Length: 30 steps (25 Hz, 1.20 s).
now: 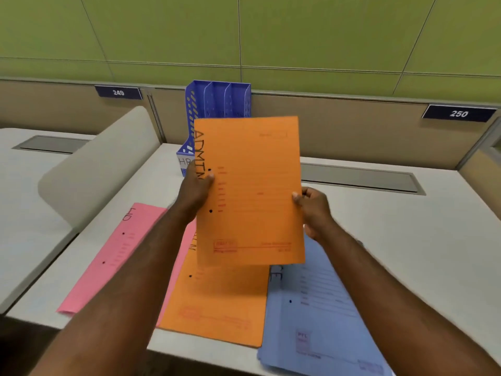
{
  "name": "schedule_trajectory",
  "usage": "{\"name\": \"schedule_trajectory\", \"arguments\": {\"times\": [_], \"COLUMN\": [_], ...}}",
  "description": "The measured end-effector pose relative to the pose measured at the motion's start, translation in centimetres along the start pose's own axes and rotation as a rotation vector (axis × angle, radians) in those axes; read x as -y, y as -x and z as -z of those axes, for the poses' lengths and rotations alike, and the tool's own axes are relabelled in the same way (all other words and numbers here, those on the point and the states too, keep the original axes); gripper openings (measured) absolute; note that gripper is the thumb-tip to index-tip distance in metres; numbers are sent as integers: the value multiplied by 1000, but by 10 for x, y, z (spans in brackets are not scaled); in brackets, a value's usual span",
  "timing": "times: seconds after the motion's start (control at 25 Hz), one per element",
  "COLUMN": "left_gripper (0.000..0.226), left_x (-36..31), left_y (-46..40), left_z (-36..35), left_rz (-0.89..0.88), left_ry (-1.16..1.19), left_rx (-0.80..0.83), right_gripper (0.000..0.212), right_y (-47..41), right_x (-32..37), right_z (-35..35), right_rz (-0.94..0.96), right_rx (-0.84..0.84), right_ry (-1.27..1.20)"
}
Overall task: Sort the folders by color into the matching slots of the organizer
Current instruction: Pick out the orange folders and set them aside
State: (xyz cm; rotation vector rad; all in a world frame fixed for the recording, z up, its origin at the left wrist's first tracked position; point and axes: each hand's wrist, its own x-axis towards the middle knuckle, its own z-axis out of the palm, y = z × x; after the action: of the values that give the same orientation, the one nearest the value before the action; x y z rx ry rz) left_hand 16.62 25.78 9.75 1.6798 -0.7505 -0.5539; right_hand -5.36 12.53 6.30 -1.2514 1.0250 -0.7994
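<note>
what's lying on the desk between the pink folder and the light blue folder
In the head view, an orange paper folder lies flat between the pink folder and the light blue folder.

Orange folder (pixel 252 191) marked "ADMIN", held upright above the bench, spine at nine o'clock. Behind at twelve o'clock, blue organizer (pixel 217 104) with three upright slots, partly hidden. Flat below: pink folder (pixel 113 256) at eight o'clock, second orange folder (pixel 219 302) at six, light blue folder (pixel 320 321) at five, edges overlapping.
</note>
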Motion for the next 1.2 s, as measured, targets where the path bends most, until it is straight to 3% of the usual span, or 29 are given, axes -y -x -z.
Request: {"name": "schedule_trajectory", "arguments": {"times": [0.32, 0.44, 0.68, 0.88, 0.92, 1.04, 1.2], "left_gripper": [41, 41, 32, 29, 29, 31, 52], "left_x": [96, 122, 151, 162, 165, 168, 162], "left_y": [35, 38, 34, 36, 37, 41, 42], "left_z": [40, 41, 38, 35, 35, 32, 32], "left_rz": [204, 295, 348, 380, 393, 417, 381], "left_ry": [-149, -203, -266, -257, -240, -181, -199], "left_rx": [114, 217, 184, 179, 179, 172, 126], "right_gripper": [29, 26, 20, 7, 9, 55, 57], "right_y": [58, 74, 83, 82, 83, 81, 76], "right_x": [-103, -120, -130, -133, -133, -128, -122], "right_z": [-48, -53, -63, -60, -59, -58, -63], "right_rz": [-350, -382, -397, -313, -304, -289, -219], "right_rx": [-68, -79, 10, -49, -43, -29, -5], "right_ry": [95, 131, 138, 243, 270, 355, 397]}}
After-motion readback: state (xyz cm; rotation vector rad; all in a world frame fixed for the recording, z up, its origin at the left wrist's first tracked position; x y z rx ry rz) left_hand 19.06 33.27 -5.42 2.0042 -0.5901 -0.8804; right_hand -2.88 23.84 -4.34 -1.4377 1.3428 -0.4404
